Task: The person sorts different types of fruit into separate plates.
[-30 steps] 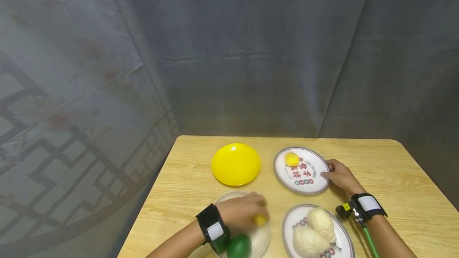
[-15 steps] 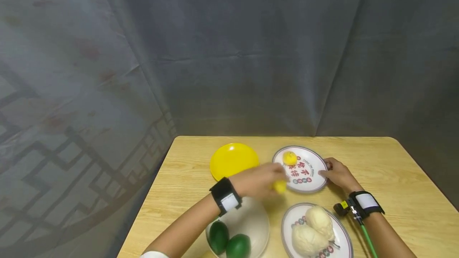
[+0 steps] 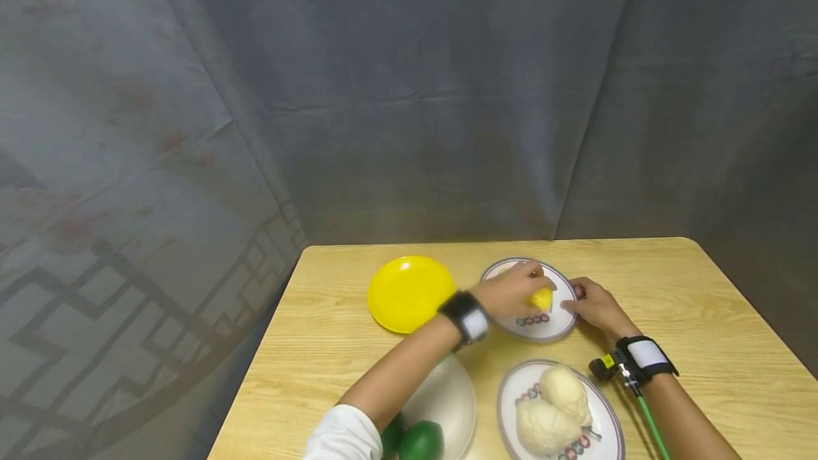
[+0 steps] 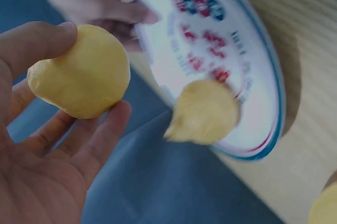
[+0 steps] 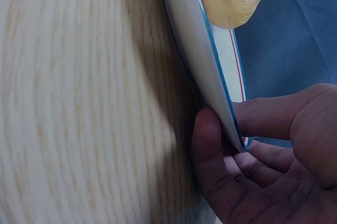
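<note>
Across the far side of the room hangs a dull grey curtain (image 3: 409,112), creased and seamed, its left stretch marked with a dark lattice pattern and faint reddish blotches. Before it stands a pale wooden table (image 3: 696,318), streaked with grain and rounded at its far corners, with soft shadow beside the dishes. Nearest the person are an off-white bowl (image 3: 456,403) and, to its right, the near plate (image 3: 607,414); behind them sit a glossy yellow plate (image 3: 411,294) and, to its right, the far plate (image 3: 565,318), white with red print. The left arm, in a white sleeve (image 3: 345,435), reaches over the bowl. Its left hand (image 3: 513,291) grips a yellow fruit (image 4: 89,74) between thumb and fingers, over the far plate, while the right hand (image 3: 598,304) pinches that plate's right rim. Two pale fruits (image 3: 552,403) lie together on the near plate, and green fruits (image 3: 422,440) in the bowl. A second yellow fruit (image 4: 208,110) rests on the far plate, apart from the held one.
</note>
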The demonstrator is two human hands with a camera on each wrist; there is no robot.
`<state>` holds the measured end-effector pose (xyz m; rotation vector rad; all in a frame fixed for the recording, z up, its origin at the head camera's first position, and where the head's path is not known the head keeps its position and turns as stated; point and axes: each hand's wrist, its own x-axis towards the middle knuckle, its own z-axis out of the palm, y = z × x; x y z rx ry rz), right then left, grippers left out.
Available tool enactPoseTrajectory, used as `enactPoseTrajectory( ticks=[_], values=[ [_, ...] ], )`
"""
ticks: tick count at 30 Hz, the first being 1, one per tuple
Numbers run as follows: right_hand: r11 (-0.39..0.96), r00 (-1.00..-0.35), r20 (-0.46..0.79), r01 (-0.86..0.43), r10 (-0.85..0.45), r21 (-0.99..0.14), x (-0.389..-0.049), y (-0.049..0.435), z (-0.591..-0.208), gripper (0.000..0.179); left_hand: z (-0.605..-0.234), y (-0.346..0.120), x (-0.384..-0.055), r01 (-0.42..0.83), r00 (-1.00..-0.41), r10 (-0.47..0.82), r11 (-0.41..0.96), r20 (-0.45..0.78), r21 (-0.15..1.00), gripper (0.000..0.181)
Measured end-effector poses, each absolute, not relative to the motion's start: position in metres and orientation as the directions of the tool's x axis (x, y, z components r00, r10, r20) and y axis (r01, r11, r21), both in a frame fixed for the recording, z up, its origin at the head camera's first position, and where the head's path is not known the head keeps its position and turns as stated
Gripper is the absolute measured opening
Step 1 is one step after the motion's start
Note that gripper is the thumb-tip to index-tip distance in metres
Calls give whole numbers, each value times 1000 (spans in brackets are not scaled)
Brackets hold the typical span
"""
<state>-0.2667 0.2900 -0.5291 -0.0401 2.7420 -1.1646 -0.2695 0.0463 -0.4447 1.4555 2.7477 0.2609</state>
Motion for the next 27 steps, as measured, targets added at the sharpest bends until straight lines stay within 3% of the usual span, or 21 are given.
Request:
enactPoseTrajectory(
  ticks=[11, 27],
  values=[
    [699, -987, -133, 31, -92, -714, -263, 288, -526, 66, -485, 59, -279, 826, -561, 826, 563, -45, 40, 51],
    [698, -986, -146, 47, -83, -715, -261, 287, -524, 66, -492, 57, -277, 812, -579, 814, 581, -50, 58, 58]
  ],
)
